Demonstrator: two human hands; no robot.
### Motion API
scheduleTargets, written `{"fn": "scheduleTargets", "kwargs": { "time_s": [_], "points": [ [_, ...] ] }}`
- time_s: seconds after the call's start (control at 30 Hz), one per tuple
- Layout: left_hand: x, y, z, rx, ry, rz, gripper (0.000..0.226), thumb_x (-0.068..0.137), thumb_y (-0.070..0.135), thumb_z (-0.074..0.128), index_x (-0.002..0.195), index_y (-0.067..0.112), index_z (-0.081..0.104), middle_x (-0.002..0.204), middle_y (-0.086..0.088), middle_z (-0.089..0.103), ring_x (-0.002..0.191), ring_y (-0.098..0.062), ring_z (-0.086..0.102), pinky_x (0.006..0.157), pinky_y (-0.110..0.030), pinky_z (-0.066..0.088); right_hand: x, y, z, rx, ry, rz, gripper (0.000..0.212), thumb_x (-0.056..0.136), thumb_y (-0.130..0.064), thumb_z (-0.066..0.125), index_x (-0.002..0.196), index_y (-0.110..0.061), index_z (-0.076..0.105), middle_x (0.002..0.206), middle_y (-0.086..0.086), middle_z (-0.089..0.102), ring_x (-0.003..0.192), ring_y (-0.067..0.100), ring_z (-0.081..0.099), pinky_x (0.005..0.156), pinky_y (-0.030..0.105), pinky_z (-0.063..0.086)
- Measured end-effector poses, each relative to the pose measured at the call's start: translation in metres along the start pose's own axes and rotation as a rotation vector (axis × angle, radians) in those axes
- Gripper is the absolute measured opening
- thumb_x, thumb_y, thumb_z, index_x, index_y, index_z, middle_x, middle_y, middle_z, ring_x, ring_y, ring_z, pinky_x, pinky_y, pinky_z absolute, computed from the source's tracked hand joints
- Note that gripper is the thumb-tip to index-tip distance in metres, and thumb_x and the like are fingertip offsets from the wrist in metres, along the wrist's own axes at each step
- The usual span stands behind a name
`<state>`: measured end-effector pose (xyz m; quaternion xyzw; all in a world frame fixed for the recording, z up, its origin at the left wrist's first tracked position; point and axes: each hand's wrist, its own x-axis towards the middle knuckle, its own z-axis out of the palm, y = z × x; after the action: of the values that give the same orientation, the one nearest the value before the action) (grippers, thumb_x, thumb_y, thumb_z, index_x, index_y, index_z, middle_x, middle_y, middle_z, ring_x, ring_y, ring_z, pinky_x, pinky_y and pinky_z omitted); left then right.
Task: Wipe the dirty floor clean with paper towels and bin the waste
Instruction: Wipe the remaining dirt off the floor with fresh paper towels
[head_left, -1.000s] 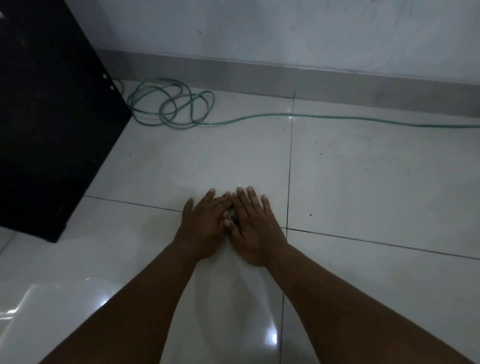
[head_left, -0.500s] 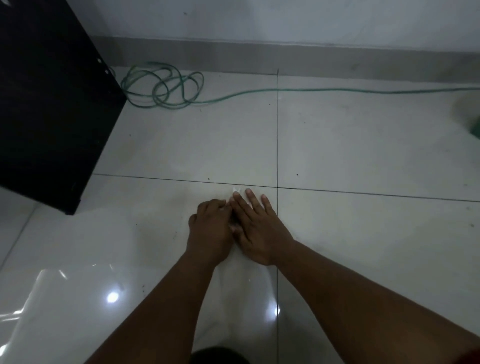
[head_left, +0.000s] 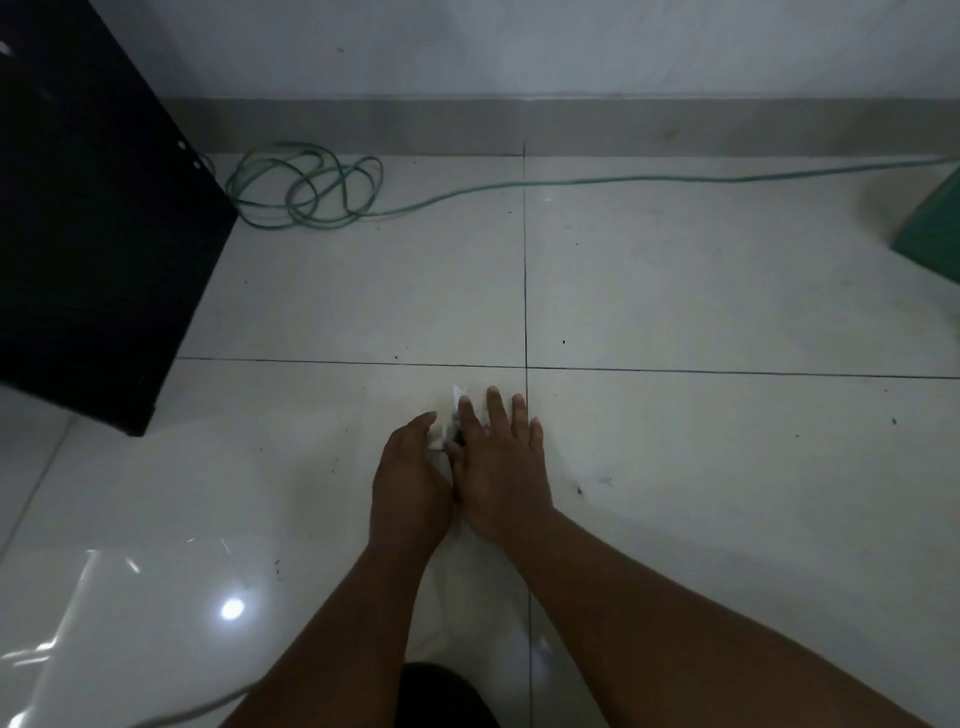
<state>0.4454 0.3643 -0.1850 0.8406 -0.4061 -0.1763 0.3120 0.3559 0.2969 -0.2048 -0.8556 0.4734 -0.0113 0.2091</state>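
Pressing a crumpled white paper towel (head_left: 451, 415) onto the tiled floor (head_left: 727, 467), both hands work side by side just below the crossing of the tile seams. The left hand (head_left: 410, 483) curls over the wad, while the right hand (head_left: 498, 467) lies flat with fingers (head_left: 496, 410) spread across it. Wiping seems under way; next, probably, gathering the towel and reaching dark specks (head_left: 578, 490) nearby.

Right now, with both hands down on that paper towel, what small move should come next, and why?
Probably slide the paper towel rightward under both hands, left hand and right hand, since dark specks lie on the floor tile just right of them.
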Motion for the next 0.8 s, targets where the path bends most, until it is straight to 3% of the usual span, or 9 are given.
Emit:
{"fn": "scheduleTargets", "kwargs": {
  "time_s": [0.1, 0.2, 0.27, 0.4, 0.5, 0.57, 0.63, 0.7, 0.8],
  "points": [
    [0.0, -0.003, 0.0, 0.011, 0.026, -0.005, 0.037, 0.099, 0.011, 0.051, 0.136, 0.009, 0.055, 0.135, -0.011, 0.059, 0.122, -0.025, 0.056, 0.106, -0.031, 0.04, 0.006, -0.018, 0.0, 0.011, -0.003, 0.112, 0.065, 0.105, -0.05, 0.032, 0.158, -0.019, 0.014, 0.164, 0.021, 0.012, 0.151, 0.045, 0.009, 0.12, 0.053, 0.017],
    [0.003, -0.007, 0.001, 0.023, 0.019, 0.048, 0.038, 0.098, 0.008, 0.051, 0.136, 0.007, 0.054, 0.136, -0.013, 0.057, 0.125, -0.029, 0.053, 0.109, -0.036, 0.039, 0.009, -0.022, -0.001, -0.053, 0.021, 0.145, 0.055, 0.103, -0.042, 0.043, 0.149, -0.013, 0.035, 0.146, 0.019, 0.038, 0.134, 0.04, 0.037, 0.109, 0.049, 0.036],
    [0.006, -0.009, 0.003, 0.081, -0.079, 0.071, 0.046, 0.097, 0.014, 0.056, 0.142, 0.01, 0.048, 0.147, -0.012, 0.048, 0.135, -0.029, 0.043, 0.112, -0.036, 0.031, 0.007, -0.02, -0.002, -0.079, 0.084, 0.101, 0.042, 0.103, -0.032, 0.042, 0.139, -0.011, 0.046, 0.13, 0.013, 0.048, 0.117, 0.031, 0.046, 0.098, 0.043, 0.041],
    [0.012, -0.011, 0.006, 0.339, -0.259, 0.212, 0.057, 0.095, 0.028, 0.056, 0.149, 0.02, 0.04, 0.16, -0.005, 0.03, 0.145, -0.027, 0.027, 0.115, -0.04, 0.028, -0.002, -0.01, -0.004, -0.035, 0.131, -0.039, 0.035, 0.1, -0.017, 0.044, 0.131, -0.005, 0.055, 0.12, 0.015, 0.055, 0.108, 0.031, 0.05, 0.089, 0.038, 0.046],
    [0.01, -0.003, 0.011, 0.352, -0.186, 0.387, 0.041, 0.088, 0.016, 0.063, 0.129, 0.01, 0.062, 0.136, -0.012, 0.058, 0.123, -0.032, 0.054, 0.1, -0.042, 0.044, -0.013, 0.0, -0.004, -0.049, 0.17, -0.096, 0.025, 0.093, -0.01, 0.058, 0.115, -0.004, 0.066, 0.108, 0.013, 0.06, 0.099, 0.029, 0.056, 0.076, 0.034, 0.051],
    [0.004, 0.006, 0.013, 0.214, -0.143, 0.312, 0.03, 0.085, 0.008, 0.065, 0.115, 0.009, 0.069, 0.118, -0.011, 0.065, 0.101, -0.025, 0.059, 0.088, -0.027, 0.044, -0.021, 0.009, -0.003, -0.021, 0.184, -0.123, 0.02, 0.088, -0.008, 0.065, 0.108, -0.004, 0.069, 0.103, 0.011, 0.06, 0.097, 0.028, 0.057, 0.072, 0.034, 0.052],
    [0.0, 0.012, 0.014, 0.144, -0.2, 0.177, 0.025, 0.089, 0.01, 0.062, 0.111, 0.014, 0.071, 0.111, -0.005, 0.062, 0.089, -0.01, 0.052, 0.08, -0.012, 0.032, -0.029, 0.021, -0.002, 0.032, 0.18, -0.158, 0.015, 0.09, -0.007, 0.062, 0.103, -0.005, 0.069, 0.101, 0.01, 0.058, 0.096, 0.027, 0.054, 0.071, 0.035, 0.053],
    [-0.003, 0.016, 0.017, 0.154, -0.249, 0.144, 0.022, 0.089, 0.012, 0.061, 0.106, 0.017, 0.074, 0.103, -0.004, 0.062, 0.087, -0.01, 0.051, 0.075, -0.012, 0.029, -0.038, 0.037, -0.001, 0.078, 0.182, -0.18, 0.013, 0.089, -0.005, 0.062, 0.1, -0.006, 0.069, 0.097, 0.009, 0.057, 0.095, 0.028, 0.053, 0.07, 0.037, 0.051],
    [-0.01, 0.029, 0.02, 0.155, -0.354, 0.139, 0.022, 0.088, 0.016, 0.062, 0.105, 0.019, 0.076, 0.104, -0.005, 0.069, 0.099, -0.019, 0.058, 0.08, -0.019, 0.036, -0.054, 0.058, -0.003, 0.103, 0.194, -0.196, 0.018, 0.086, -0.005, 0.066, 0.102, -0.008, 0.073, 0.093, 0.006, 0.06, 0.094, 0.026, 0.054, 0.068, 0.034, 0.047]
  ]
}}
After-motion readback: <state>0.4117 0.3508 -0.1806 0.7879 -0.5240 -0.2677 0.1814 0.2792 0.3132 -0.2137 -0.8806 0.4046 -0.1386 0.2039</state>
